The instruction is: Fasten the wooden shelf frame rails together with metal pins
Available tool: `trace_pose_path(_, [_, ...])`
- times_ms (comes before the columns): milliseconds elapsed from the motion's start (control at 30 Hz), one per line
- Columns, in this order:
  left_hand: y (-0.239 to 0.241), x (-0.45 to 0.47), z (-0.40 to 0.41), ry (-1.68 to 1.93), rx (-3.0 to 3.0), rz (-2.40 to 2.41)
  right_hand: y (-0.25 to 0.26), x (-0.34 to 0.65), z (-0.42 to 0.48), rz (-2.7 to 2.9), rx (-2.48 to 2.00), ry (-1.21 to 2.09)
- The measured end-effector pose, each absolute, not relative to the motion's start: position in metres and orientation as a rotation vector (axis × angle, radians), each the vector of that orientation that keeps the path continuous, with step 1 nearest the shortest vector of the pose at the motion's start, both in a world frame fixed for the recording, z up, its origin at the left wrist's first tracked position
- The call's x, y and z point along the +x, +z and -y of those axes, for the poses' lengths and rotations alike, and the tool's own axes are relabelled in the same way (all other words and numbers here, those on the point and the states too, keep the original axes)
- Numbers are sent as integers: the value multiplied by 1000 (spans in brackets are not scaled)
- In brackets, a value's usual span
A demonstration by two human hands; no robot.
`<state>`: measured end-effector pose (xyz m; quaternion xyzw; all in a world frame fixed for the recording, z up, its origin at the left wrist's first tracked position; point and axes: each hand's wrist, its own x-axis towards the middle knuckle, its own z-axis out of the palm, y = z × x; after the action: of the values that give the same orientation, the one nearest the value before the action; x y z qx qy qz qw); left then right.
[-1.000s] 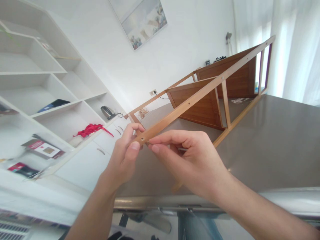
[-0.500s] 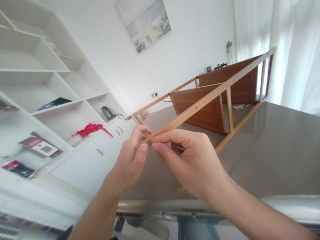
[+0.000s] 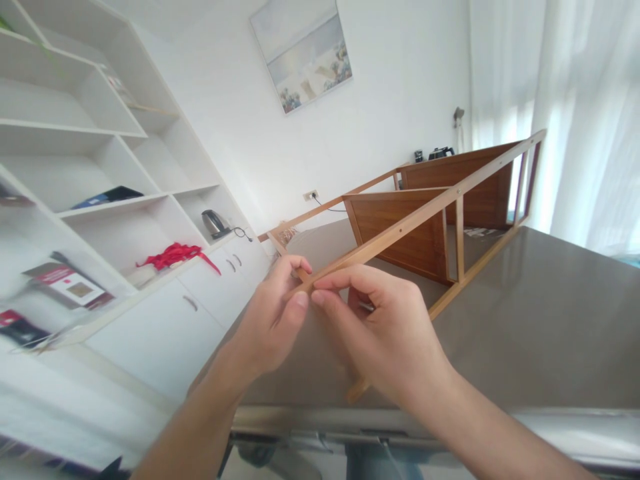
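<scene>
A wooden shelf rack (image 3: pixel 400 230) lies on its side on the grey table (image 3: pixel 525 320), its long upper rail sloping toward me. My left hand (image 3: pixel 270 323) is wrapped round the near end of that rail, thumb in front and fingers behind, where a crossbar meets it. My right hand (image 3: pixel 387 320) is closed in a pinch, thumb and forefinger tips against the rail just beside the left thumb. Whatever lies between those fingertips is hidden or too small to name. Lower down, the near end of the bottom rail (image 3: pixel 357 388) shows below my right hand.
White shelving (image 3: pixel 115 140) over cupboards stands on the left, holding an electric kettle (image 3: pixel 214 224) and red ribbon-like cloth (image 3: pixel 175 255). A socket with a plugged-in cord (image 3: pixel 311 195) is on the back wall. White curtains (image 3: pixel 575 120) hang at the right.
The view has shifted slightly, so the far end of the rack appears lower. Both hands keep their places at the rail's near end, with the right still pinching.
</scene>
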<state>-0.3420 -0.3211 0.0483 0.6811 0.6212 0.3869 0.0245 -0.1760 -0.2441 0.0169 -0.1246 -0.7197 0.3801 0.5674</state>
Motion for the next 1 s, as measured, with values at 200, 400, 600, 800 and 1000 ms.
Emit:
trace_pose_path(200, [50, -341, 321, 1165, 2152, -1918, 16, -179, 244, 1678, -331, 918])
trace_pose_path(400, [52, -340, 323, 1131, 2155, -1940, 13, -168, 250, 1660, -350, 1081])
trace_pose_path(600, [54, -337, 324, 1084, 2167, -2011, -9, -136, 247, 1454, -414, 1500])
trace_pose_path(800, [46, -336, 322, 1179, 2178, -1988, -34, -114, 253, 1169, -481, 1859])
trace_pose_path(1000, [42, -331, 320, 1300, 2183, -1986, -44, -98, 266, 1270, -543, 1804])
